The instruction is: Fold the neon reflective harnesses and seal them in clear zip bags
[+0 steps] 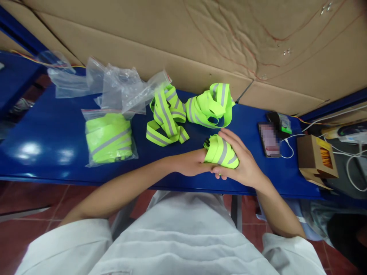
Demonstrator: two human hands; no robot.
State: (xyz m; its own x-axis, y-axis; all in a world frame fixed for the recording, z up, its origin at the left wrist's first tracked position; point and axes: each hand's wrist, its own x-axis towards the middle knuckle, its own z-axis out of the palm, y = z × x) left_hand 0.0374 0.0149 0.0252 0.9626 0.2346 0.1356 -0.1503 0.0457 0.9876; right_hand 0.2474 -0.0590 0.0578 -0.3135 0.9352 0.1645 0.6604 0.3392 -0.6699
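Note:
Close to the table's front edge, a folded bundle of neon yellow reflective strap with a grey stripe is held between both hands. My left hand grips it from the left and below, its fingers mostly hidden. Wrapped round its right side is my right hand, fingertips at the far end and thumb across the near side. A small black piece shows at the bundle's left end. Just beyond lie two loose reflective straps, a looped one and a tangled one.
On the blue table, a clear bag of folded reflective strap lies left. Behind it are crumpled plastic bags. A phone, white cable and cardboard box stand right. Cardboard panels line the back.

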